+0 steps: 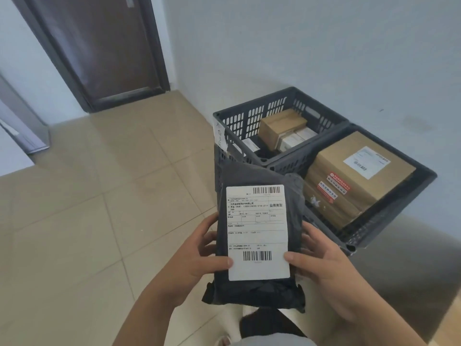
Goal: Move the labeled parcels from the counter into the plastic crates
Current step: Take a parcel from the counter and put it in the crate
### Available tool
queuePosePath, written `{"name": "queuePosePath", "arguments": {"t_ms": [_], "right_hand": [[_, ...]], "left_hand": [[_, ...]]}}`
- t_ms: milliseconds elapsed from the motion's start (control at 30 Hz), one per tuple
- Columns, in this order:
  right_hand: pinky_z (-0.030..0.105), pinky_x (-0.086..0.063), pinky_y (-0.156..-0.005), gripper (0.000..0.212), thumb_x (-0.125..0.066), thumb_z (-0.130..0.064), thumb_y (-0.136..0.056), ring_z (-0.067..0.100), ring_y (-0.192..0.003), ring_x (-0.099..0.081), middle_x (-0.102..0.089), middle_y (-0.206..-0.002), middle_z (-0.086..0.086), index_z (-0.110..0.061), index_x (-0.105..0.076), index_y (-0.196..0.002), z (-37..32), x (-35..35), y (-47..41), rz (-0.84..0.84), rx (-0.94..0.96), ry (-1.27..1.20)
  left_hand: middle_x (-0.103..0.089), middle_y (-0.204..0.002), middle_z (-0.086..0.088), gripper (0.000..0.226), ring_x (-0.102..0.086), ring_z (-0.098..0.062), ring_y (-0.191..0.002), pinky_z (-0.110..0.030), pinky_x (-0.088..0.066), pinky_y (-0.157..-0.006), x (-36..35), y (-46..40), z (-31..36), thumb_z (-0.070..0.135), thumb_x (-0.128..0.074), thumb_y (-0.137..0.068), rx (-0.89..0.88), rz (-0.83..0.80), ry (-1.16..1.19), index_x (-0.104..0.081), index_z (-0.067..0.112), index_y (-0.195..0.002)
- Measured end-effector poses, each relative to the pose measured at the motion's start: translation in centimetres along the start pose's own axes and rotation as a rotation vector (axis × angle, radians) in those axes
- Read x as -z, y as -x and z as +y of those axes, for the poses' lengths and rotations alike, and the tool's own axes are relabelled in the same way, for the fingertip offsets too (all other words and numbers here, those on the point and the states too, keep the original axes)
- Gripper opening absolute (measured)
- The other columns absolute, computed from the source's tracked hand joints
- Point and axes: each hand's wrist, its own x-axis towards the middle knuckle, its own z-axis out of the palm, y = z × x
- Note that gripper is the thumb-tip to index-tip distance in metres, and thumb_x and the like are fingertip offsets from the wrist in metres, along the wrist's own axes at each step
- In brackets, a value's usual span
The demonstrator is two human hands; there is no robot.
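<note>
I hold a dark grey plastic mailer parcel (294, 211) with a white shipping label facing up, in front of me at the middle of the view. My left hand (199, 258) grips its left edge with the thumb on the label. My right hand (321, 260) grips the right edge the same way. Beyond the parcel stand two dark grey plastic crates side by side. The far crate (249, 116) holds a small brown box (279, 126) and several white packets. The near crate (399, 216) holds a large labeled cardboard box (359, 181).
The crates stand against a pale wall at the right. A beige tiled floor (99, 208) spreads to the left. A dark brown door (99, 46) is at the upper left. A brown surface (411, 265) lies at the lower right.
</note>
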Motion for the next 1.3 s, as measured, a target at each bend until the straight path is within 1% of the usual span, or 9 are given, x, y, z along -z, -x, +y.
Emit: {"name": "queuePosePath", "arguments": {"t_ms": [233,367,567,800,967,1067,1133,1200,1300], "right_hand": [[0.049,-0.061,-0.096,0.065,-0.081,-0.019,-0.084,0.024,-0.112,-0.074,-0.075,-0.126,-0.002,-0.032,-0.055,-0.142,-2.3,-1.3,-12.5,0.01,-0.069,-0.04],[0.041,-0.064,-0.084,0.073,-0.085,-0.023,-0.074,0.027,-0.112,-0.074,-0.075,-0.127,0.003,-0.02,-0.056,-0.141,-4.8,-1.7,-20.6,-0.001,-0.094,-0.202],[0.034,-0.065,-0.073,0.049,-0.082,-0.021,-0.081,0.027,-0.104,-0.077,-0.078,-0.119,0.004,-0.02,-0.066,-0.127,-8.3,0.0,-31.2,-0.008,-0.158,-0.317],[0.043,-0.062,-0.086,0.052,-0.08,-0.026,-0.081,0.028,-0.108,-0.076,-0.078,-0.12,0.006,-0.014,-0.066,-0.13,-10.8,2.8,-38.2,0.019,-0.23,-0.294],[0.036,-0.059,-0.077,0.042,-0.08,-0.023,-0.085,0.02,-0.097,-0.079,-0.081,-0.11,-0.001,-0.017,-0.068,-0.124,-11.1,5.0,-40.0,0.339,-0.184,-0.27],[0.039,-0.06,-0.081,0.037,-0.083,-0.024,-0.085,0.013,-0.091,-0.078,-0.081,-0.1,-0.011,-0.022,-0.068,-0.118,-11.1,6.8,-40.6,0.63,-0.187,-0.161],[0.038,-0.063,-0.08,0.041,-0.084,-0.025,-0.084,0.012,-0.089,-0.078,-0.08,-0.1,-0.01,-0.02,-0.068,-0.122,-11.1,7.7,-40.8,0.802,-0.198,-0.09],[0.042,-0.064,-0.083,0.048,-0.085,-0.024,-0.085,0.016,-0.095,-0.077,-0.078,-0.107,-0.005,-0.015,-0.066,-0.128,-11.1,7.7,-41.0,0.959,-0.212,-0.029],[0.037,-0.063,-0.077,0.056,-0.085,-0.028,-0.086,0.015,-0.096,-0.073,-0.074,-0.11,-0.007,-0.013,-0.063,-0.134,-11.0,6.8,-42.1,1.124,-0.27,0.117]], "left_hand": [[-0.072,-0.131,0.0,0.089,-0.07,-0.028,-0.119,-0.045,-0.061,-0.092,6.4,-8.7,3.5,0.024,-0.084,-0.064,0.008,0.047,-0.031,-0.049,0.049,-0.141],[-0.071,-0.131,-0.004,0.09,-0.071,-0.028,-0.117,-0.047,-0.06,-0.091,10.3,-15.2,8.5,0.023,-0.085,-0.065,0.025,0.076,-0.081,-0.049,0.045,-0.144],[-0.073,-0.126,0.001,0.083,-0.072,-0.024,-0.114,-0.052,-0.06,-0.094,13.0,-25.6,14.9,0.025,-0.084,-0.067,0.047,0.087,-0.221,-0.051,0.054,-0.137],[-0.073,-0.126,-0.002,0.084,-0.072,-0.026,-0.115,-0.047,-0.061,-0.09,14.3,-34.5,16.5,0.022,-0.086,-0.065,0.106,0.043,-0.195,-0.053,0.048,-0.139],[-0.072,-0.126,0.003,0.091,-0.07,-0.021,-0.117,-0.038,-0.059,-0.092,13.7,-42.1,18.1,0.034,-0.089,-0.059,0.178,-0.095,-0.238,-0.053,0.042,-0.141],[-0.069,-0.126,0.006,0.063,-0.067,-0.019,-0.119,-0.042,-0.054,-0.102,13.6,-48.1,19.0,0.028,-0.083,-0.073,0.122,-0.059,-0.331,-0.061,0.043,-0.13],[-0.074,-0.113,0.008,0.042,-0.07,-0.02,-0.113,-0.037,-0.058,-0.094,14.0,-52.4,19.6,0.016,-0.079,-0.085,0.096,-0.024,-0.314,-0.069,0.042,-0.117],[-0.076,-0.102,0.018,0.036,-0.072,-0.015,-0.106,-0.033,-0.058,-0.085,14.4,-56.6,20.3,0.015,-0.073,-0.092,0.059,-0.042,-0.39,-0.07,0.048,-0.106],[-0.069,-0.11,0.019,0.033,-0.067,-0.009,-0.107,-0.036,-0.056,-0.083,14.9,-62.5,20.5,0.026,-0.071,-0.093,-0.014,-0.119,-0.592,-0.063,0.047,-0.117]]}}
